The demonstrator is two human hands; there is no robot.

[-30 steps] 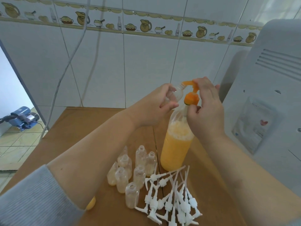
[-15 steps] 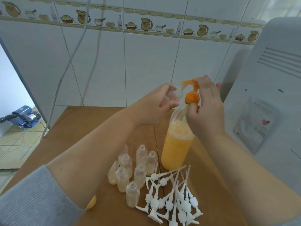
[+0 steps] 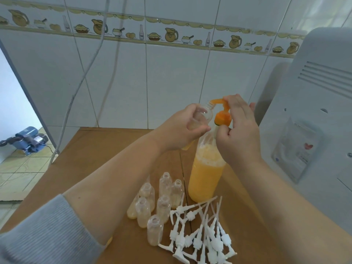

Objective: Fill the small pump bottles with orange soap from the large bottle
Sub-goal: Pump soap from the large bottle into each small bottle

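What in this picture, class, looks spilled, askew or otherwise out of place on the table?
No spill shows. The white pump tops lie in a loose tangled heap, and one small bottle in the cluster leans against its neighbours. The large bottle stands upright.

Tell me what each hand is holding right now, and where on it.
Left hand grips a small bottle round its body; right hand is on the orange pump.

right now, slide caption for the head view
Left hand holds small bottle at large bottle's orange pump.
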